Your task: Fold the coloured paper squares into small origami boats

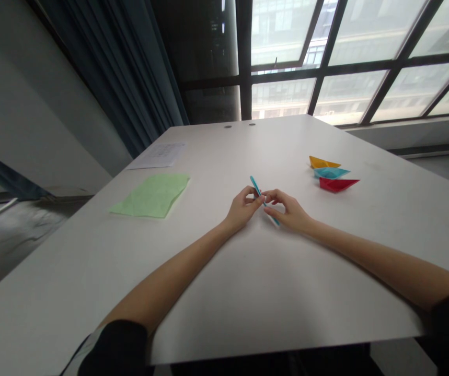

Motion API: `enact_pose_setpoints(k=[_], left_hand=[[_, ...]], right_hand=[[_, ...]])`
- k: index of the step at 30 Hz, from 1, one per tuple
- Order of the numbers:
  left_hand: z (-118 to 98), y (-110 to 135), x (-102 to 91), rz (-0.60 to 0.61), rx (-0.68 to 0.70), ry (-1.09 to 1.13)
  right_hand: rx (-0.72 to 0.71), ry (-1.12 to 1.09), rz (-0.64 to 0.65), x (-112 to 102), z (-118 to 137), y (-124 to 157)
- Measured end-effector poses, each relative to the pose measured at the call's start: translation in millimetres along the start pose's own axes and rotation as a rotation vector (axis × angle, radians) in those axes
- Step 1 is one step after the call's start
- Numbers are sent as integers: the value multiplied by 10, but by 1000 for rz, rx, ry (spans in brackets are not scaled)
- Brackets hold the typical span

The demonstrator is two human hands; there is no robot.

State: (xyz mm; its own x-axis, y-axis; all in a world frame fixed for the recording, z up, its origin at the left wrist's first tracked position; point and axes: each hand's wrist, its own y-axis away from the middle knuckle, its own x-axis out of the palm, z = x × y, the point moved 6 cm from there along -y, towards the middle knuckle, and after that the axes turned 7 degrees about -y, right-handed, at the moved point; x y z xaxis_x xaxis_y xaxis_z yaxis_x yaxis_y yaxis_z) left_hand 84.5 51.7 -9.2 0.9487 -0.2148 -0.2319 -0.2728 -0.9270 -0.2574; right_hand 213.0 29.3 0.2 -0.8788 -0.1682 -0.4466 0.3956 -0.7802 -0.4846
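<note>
Above the middle of the white table, a thin light-blue strip (254, 184) slants down from upper left to lower right between my two hands. Seen nearly edge-on, it could be folded paper or a pen; I cannot tell. My left hand (243, 209) pinches its middle between thumb and fingers. Curled around its lower half, my right hand (289, 211) has thumb and fingertips against it. To the right stand three folded paper boats in a row: a yellow boat (323, 163), a blue boat (331, 173) and, closest to me, a red boat (337, 185).
Several light-green paper sheets (151, 196) lie on the left of the table (224, 292). Beyond them is a white printed sheet (159, 155). Two small round fittings sit near the far edge, before a dark curtain (120, 68) and large windows (287, 99).
</note>
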Motion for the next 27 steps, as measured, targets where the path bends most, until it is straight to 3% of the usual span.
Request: enact_pose_setpoints(k=[16, 22, 27], left_hand=[[31, -2, -32, 16, -2, -9], [58, -2, -49, -15, 19, -113], [-110, 92, 55, 17, 155, -269]], right_hand=[[102, -206, 10, -3, -161, 0], [54, 24, -35, -65, -70, 15], [10, 324, -49, -70, 35, 29]])
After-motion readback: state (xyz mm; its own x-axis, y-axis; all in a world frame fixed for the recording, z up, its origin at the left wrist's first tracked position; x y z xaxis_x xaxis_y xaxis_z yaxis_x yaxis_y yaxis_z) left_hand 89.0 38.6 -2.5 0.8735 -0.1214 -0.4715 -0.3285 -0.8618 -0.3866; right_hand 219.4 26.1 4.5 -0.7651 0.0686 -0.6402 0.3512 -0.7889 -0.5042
